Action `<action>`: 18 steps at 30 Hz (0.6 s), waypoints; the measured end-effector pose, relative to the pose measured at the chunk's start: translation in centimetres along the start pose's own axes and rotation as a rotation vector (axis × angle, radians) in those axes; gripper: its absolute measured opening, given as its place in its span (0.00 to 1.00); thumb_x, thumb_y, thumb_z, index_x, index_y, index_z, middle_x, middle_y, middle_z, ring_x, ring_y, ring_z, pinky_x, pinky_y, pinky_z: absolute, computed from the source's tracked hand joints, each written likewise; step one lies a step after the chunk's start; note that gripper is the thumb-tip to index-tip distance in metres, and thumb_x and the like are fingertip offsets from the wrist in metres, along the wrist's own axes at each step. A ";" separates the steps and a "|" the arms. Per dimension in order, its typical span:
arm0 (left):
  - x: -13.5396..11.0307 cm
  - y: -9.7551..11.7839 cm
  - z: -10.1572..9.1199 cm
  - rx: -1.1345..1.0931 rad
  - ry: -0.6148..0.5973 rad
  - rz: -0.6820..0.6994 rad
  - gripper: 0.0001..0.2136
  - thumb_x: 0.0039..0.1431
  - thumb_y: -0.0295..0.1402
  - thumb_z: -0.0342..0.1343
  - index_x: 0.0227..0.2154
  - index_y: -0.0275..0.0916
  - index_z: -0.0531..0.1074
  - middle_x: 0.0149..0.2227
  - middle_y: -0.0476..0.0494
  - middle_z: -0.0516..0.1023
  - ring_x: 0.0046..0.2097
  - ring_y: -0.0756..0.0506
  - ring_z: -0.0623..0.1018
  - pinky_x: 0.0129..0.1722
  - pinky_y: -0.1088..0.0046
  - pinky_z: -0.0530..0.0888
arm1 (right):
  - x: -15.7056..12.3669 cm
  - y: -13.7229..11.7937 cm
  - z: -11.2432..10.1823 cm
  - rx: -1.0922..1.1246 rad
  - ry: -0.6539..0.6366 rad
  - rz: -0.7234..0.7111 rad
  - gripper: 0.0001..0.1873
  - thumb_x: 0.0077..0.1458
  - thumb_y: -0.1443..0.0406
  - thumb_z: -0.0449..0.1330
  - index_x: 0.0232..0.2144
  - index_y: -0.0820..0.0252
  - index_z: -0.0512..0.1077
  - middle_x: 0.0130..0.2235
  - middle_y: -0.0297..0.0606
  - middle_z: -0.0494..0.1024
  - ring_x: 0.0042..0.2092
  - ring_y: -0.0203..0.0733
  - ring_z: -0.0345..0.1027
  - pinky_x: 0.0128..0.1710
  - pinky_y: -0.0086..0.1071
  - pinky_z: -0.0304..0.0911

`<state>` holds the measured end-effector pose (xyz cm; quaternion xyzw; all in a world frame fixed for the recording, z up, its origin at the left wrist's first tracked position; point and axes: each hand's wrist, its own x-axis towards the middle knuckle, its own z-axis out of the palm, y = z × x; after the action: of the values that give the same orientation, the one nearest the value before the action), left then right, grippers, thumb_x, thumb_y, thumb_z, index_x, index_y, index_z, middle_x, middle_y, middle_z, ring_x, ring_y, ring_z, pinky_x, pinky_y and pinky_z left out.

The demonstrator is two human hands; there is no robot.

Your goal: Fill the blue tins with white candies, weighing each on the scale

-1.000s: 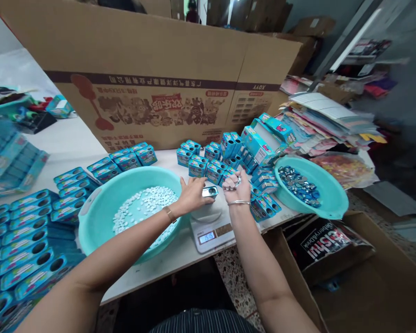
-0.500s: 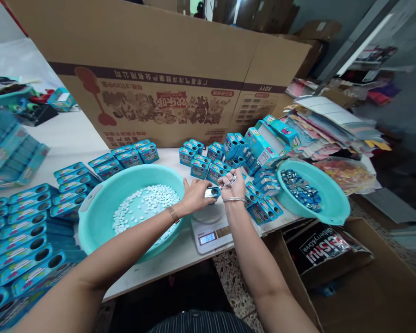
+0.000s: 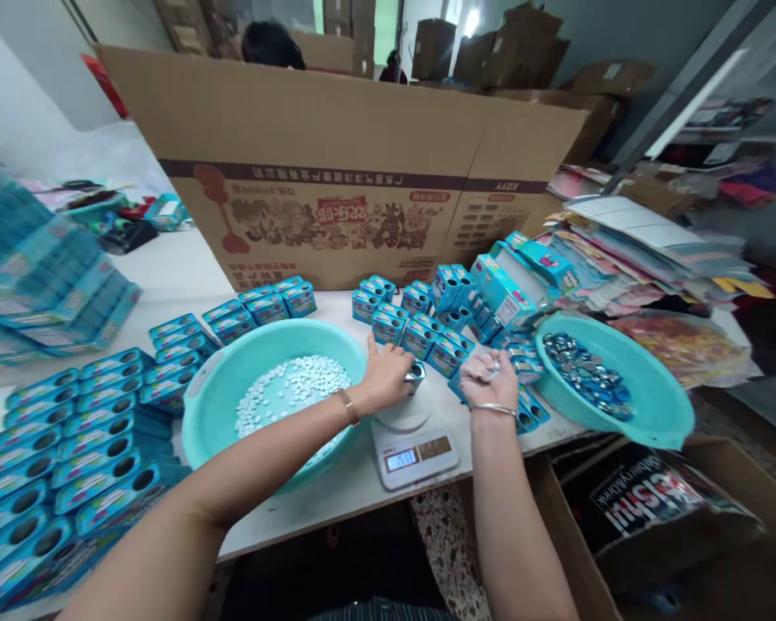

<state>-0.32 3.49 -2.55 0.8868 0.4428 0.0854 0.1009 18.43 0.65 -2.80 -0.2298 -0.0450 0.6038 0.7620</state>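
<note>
My left hand is closed round a small blue box with a round opening in its top, above the plate of a white kitchen scale. My right hand is apart from it on the right, its fingers curled round a few white tablets. Left of the scale, loose white tablets lie in a turquoise basin. Beyond my hands stand several blue boxes of the same kind.
Rows of blue boxes fill the left side. A second basin at right holds shiny blue-silver pieces. A large carton walls off the back; stacked flat card lies far right. An open carton sits below the edge.
My right hand has moved right, away from the blue box. My left hand still holds the box over the scale, now more upright. The view has shifted, with a person's head showing behind the carton.
</note>
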 end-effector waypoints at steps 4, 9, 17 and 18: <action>1.2 -2.3 -4.2 0.007 0.160 -0.070 0.14 0.55 0.42 0.53 0.41 0.41 0.70 0.43 0.42 0.75 0.50 0.37 0.70 0.60 0.39 0.45 | -1.6 -1.9 -2.8 0.041 -0.012 0.007 0.12 0.56 0.67 0.55 0.22 0.59 0.58 0.16 0.22 0.57 0.14 0.25 0.50 0.14 0.20 0.53; 3.5 -9.8 -10.2 0.159 0.329 -0.303 0.16 0.53 0.41 0.52 0.43 0.41 0.70 0.42 0.40 0.76 0.51 0.34 0.68 0.59 0.36 0.40 | -2.9 -3.2 -5.5 0.061 0.027 -0.016 0.10 0.51 0.70 0.57 0.23 0.59 0.59 0.17 0.22 0.58 0.15 0.26 0.52 0.15 0.20 0.56; 4.0 -20.8 -6.5 0.427 0.075 -0.406 0.14 0.48 0.34 0.52 0.38 0.38 0.73 0.42 0.37 0.77 0.52 0.32 0.66 0.57 0.37 0.40 | -3.2 -3.5 -7.8 0.018 0.025 -0.024 0.10 0.49 0.71 0.59 0.23 0.58 0.59 0.17 0.22 0.59 0.15 0.26 0.53 0.16 0.21 0.58; 3.7 -21.5 -6.0 0.437 0.060 -0.392 0.14 0.48 0.35 0.52 0.38 0.38 0.73 0.43 0.36 0.76 0.52 0.32 0.66 0.57 0.38 0.40 | -3.2 -3.6 -8.0 0.015 0.028 -0.030 0.11 0.49 0.71 0.59 0.23 0.58 0.59 0.17 0.22 0.59 0.15 0.26 0.53 0.16 0.21 0.58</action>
<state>-16.05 19.67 -1.99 0.7822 0.6163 -0.0068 -0.0910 23.55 -5.30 -7.77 -0.2316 -0.0334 0.5892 0.7734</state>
